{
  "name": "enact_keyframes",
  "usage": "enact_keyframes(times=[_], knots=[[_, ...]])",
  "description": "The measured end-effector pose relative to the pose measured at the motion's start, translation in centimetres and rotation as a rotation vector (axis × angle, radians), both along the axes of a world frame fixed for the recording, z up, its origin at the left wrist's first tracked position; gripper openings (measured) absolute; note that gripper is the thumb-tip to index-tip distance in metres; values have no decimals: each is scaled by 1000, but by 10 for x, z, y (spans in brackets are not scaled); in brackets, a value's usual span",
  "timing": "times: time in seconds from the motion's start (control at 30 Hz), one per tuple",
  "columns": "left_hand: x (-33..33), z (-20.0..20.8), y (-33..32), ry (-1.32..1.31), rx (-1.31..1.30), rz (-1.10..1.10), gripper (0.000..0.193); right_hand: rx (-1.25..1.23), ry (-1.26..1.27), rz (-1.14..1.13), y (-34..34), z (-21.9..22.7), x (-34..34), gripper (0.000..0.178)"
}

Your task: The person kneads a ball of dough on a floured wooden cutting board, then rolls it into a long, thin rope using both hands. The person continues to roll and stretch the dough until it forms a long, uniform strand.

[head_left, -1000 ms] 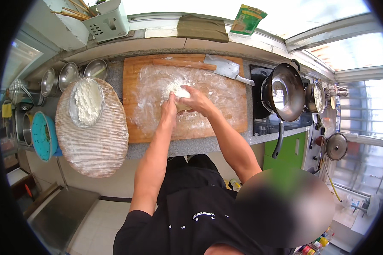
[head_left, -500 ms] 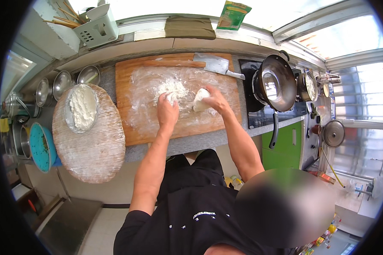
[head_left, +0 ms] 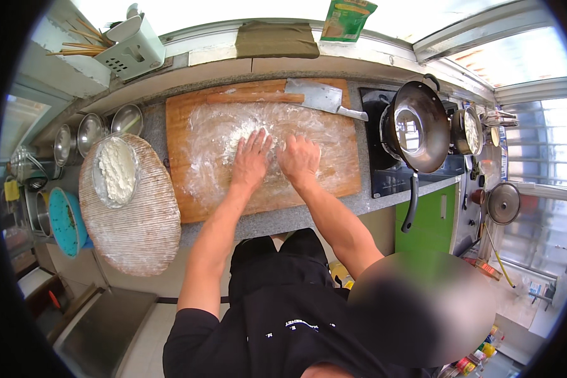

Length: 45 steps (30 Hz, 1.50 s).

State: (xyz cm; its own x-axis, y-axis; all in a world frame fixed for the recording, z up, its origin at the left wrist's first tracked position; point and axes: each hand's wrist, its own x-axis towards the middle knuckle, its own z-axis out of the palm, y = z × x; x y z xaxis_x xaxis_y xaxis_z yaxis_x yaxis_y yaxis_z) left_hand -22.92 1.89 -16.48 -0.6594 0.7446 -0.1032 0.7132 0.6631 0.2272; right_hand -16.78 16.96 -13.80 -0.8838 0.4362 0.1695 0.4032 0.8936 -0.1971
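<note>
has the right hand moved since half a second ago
Yes. Judged against the cleaver, which lies at the board's far edge, the right hand has moved left, closer to the left hand.

The board (head_left: 177, 126) is orange-brown with white smears. The flour (head_left: 238, 135) on it is white. The rolling pin (head_left: 255, 97) is brown, and the big knife (head_left: 321, 96) is silver. The round mat (head_left: 132, 223) is tan with thin stripes. The tub (head_left: 60, 217) is bright blue. The 3 bowls (head_left: 90, 132) are silver. The pan (head_left: 427, 151) is black-brown. The shirt (head_left: 264, 302) is black with little white marks.
</note>
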Motion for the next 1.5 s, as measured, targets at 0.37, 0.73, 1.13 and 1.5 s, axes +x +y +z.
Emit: enact_keyframes(times=[0.37, 0.73, 1.13, 1.5], knots=[[16, 40, 28, -96, -53, -32, 70, -489, -206, -235, 55, 4, -33, 55], [33, 7, 15, -74, 220, 47, 64, -294, -29, 142, 6, 28, 37, 50], [40, 23, 7, -161, 334, 307, 55, -247, -123, 49, 10, 5, 1, 32], [40, 15, 48, -1101, 933, 477, 65, -1617, 183, -488, 58, -37, 15, 53]])
